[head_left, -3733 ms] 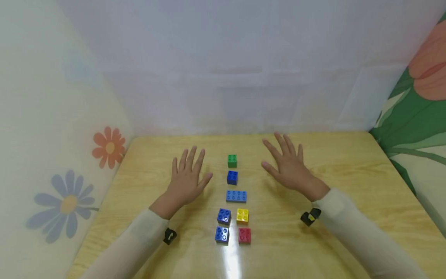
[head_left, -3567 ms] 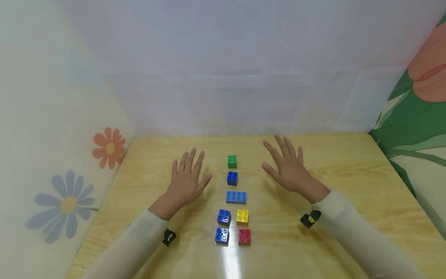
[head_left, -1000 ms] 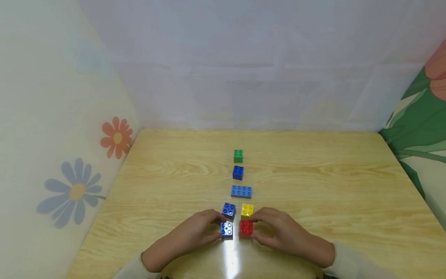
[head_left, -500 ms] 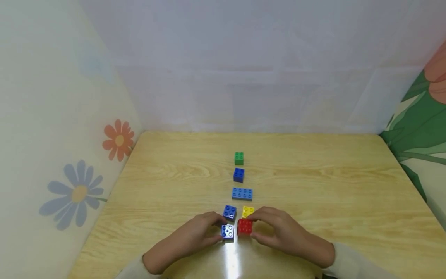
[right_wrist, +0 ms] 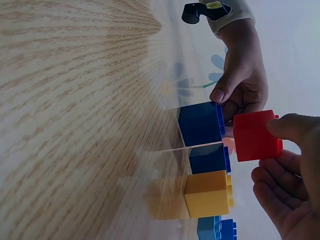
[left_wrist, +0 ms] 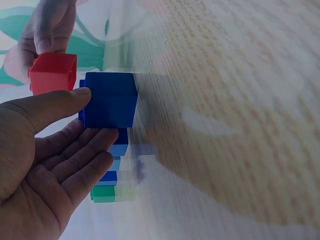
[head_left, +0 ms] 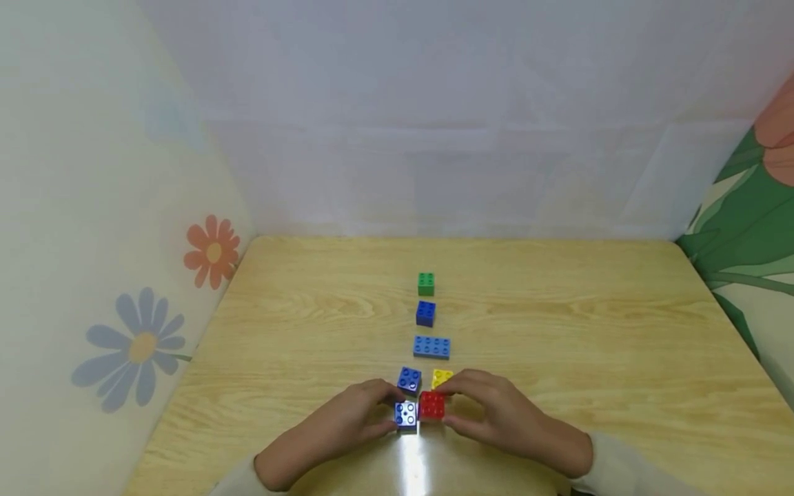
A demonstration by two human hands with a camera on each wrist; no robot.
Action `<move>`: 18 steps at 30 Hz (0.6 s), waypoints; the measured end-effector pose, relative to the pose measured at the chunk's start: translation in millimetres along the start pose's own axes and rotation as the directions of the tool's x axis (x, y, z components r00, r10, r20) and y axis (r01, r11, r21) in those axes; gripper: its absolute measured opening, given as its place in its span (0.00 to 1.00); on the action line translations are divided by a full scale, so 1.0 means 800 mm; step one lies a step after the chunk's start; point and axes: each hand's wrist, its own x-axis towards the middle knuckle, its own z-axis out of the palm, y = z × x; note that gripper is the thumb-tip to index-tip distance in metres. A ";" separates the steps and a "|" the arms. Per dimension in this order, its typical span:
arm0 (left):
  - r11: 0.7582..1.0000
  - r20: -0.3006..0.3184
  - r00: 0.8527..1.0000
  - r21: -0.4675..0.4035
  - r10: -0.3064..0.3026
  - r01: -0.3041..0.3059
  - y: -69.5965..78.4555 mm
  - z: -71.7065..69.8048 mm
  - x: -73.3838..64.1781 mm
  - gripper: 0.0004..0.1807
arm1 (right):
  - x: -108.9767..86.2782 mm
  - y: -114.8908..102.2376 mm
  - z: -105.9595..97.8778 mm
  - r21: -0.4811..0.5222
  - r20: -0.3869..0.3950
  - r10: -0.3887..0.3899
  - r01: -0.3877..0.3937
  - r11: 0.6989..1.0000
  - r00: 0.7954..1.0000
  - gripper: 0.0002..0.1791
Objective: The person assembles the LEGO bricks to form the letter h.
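In the head view my left hand holds the near blue brick between thumb and fingers; this brick stands on the table. My right hand pinches a red brick just to its right. The right wrist view shows the red brick lifted off the table, studs up, a little above the blue brick's studs and apart from it. Thumb and fingers grip its opposite sides. Behind the held bricks sit another blue brick and a yellow brick, partly hidden by my right fingers.
Farther back in a line lie a long light blue brick, a small dark blue brick and a green brick. All stand on the wooden table. A white sheet hangs behind its far edge.
Both hands came down from hovering with spread fingers to the two near bricks. The right hand then lifted the red brick and shifted it left towards the blue brick, which stays put.
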 end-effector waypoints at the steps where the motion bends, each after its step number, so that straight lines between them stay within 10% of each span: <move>1: 1.000 0.000 1.000 0.000 0.001 -0.001 0.000 0.000 0.000 0.18 | 0.000 0.000 0.000 -0.005 0.000 0.004 -0.004 1.000 1.000 0.20; 18: 1.000 0.009 1.000 0.003 0.018 -0.018 0.001 -0.003 -0.001 0.18 | 0.010 0.000 0.019 0.042 -0.033 -0.028 0.030 0.999 0.999 0.18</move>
